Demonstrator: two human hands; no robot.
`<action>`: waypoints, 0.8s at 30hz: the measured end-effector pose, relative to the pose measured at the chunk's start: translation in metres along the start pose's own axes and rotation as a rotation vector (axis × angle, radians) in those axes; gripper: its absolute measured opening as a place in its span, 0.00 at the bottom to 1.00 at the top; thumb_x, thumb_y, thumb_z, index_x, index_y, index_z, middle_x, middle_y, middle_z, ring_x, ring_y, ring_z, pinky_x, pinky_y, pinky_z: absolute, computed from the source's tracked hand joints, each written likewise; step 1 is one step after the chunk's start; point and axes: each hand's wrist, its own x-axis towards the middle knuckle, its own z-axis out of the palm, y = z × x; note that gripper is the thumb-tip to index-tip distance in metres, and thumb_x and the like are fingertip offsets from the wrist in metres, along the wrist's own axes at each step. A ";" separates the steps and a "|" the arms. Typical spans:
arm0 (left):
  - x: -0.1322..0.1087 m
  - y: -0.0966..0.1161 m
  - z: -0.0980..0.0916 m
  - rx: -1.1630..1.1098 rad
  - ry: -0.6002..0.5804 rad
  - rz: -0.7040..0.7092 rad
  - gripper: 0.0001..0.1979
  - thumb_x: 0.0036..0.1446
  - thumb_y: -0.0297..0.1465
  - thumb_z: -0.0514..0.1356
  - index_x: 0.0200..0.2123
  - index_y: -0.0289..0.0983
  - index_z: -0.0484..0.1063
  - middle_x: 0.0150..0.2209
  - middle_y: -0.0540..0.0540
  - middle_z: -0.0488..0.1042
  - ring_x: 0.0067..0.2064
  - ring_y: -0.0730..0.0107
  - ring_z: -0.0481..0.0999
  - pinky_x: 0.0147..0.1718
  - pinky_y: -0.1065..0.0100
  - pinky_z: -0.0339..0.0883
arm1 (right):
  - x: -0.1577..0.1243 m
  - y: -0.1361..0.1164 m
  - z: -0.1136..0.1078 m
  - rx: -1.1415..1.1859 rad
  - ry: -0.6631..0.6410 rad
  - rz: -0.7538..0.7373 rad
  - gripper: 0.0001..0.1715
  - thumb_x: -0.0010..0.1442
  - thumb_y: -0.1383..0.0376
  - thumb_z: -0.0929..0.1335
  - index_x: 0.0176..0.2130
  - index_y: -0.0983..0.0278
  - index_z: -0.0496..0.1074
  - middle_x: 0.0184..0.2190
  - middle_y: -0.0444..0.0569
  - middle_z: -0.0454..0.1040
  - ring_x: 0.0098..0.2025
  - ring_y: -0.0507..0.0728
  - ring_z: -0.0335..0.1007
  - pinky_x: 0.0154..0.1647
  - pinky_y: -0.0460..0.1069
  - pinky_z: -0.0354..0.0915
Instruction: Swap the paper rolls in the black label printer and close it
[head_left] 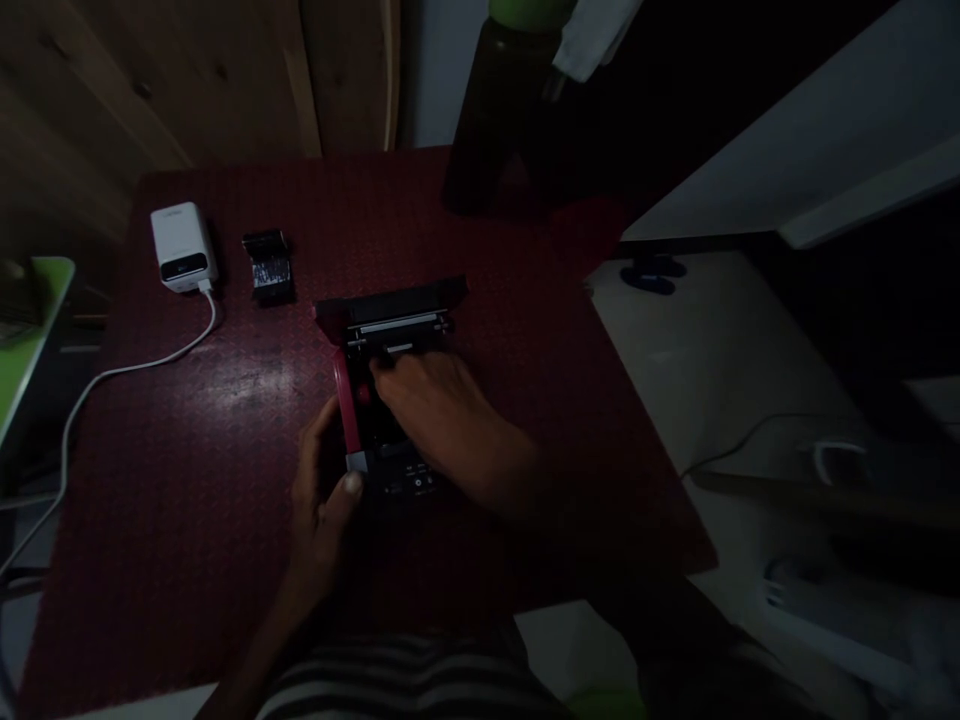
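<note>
A small red and black printer (347, 405) lies on the table with its lid (405, 298) raised at the far side. A roller shows below the lid, and small buttons sit on the near end. Around the printer's left side, my left hand (319, 500) is closed, its thumb on the near corner. My right hand (439, 400) reaches into the printer's open bay with fingers bent downward. Their tips are hidden, so whatever they pinch cannot be made out. A small black cartridge-like piece (270, 268) lies beyond the printer to the left.
On the dark red table (187, 480) a white power bank (180, 243) stands at the far left, with a white cable (142, 368) running off the left edge. A dark bottle (495, 110) with a green lid is at the back. Slippers (651, 275) lie on the floor at right.
</note>
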 end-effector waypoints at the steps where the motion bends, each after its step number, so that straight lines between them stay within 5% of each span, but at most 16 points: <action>1: 0.000 0.000 0.000 -0.001 -0.001 0.006 0.33 0.75 0.50 0.66 0.78 0.53 0.72 0.80 0.44 0.70 0.82 0.39 0.66 0.81 0.43 0.59 | 0.001 0.000 -0.001 -0.010 -0.024 0.004 0.19 0.76 0.78 0.67 0.47 0.61 0.85 0.39 0.56 0.90 0.42 0.64 0.89 0.47 0.55 0.79; 6: 0.003 -0.002 -0.001 0.008 -0.013 0.043 0.31 0.76 0.49 0.65 0.78 0.54 0.72 0.80 0.46 0.70 0.82 0.42 0.65 0.81 0.43 0.58 | 0.003 0.000 -0.012 -0.067 -0.222 0.018 0.19 0.79 0.76 0.65 0.53 0.64 0.85 0.45 0.58 0.89 0.49 0.65 0.89 0.50 0.55 0.78; 11: 0.004 -0.006 -0.001 0.001 -0.019 0.096 0.32 0.76 0.50 0.66 0.79 0.54 0.72 0.79 0.46 0.72 0.81 0.41 0.68 0.79 0.42 0.61 | -0.004 0.002 -0.020 -0.109 -0.266 -0.005 0.21 0.79 0.74 0.66 0.64 0.66 0.81 0.51 0.60 0.88 0.54 0.66 0.86 0.54 0.56 0.77; 18: 0.004 -0.006 -0.001 0.012 -0.020 0.103 0.32 0.76 0.51 0.66 0.79 0.56 0.72 0.79 0.47 0.73 0.80 0.42 0.70 0.78 0.44 0.64 | 0.002 -0.016 -0.034 -0.193 -0.331 -0.002 0.22 0.80 0.78 0.63 0.60 0.69 0.83 0.51 0.62 0.89 0.55 0.65 0.85 0.52 0.54 0.76; 24: 0.004 -0.006 -0.002 -0.006 -0.012 0.061 0.33 0.75 0.53 0.67 0.78 0.54 0.73 0.78 0.44 0.73 0.79 0.41 0.70 0.77 0.45 0.66 | -0.025 -0.016 -0.054 -0.116 -0.142 -0.081 0.19 0.77 0.79 0.65 0.55 0.69 0.83 0.48 0.60 0.89 0.55 0.65 0.83 0.56 0.57 0.75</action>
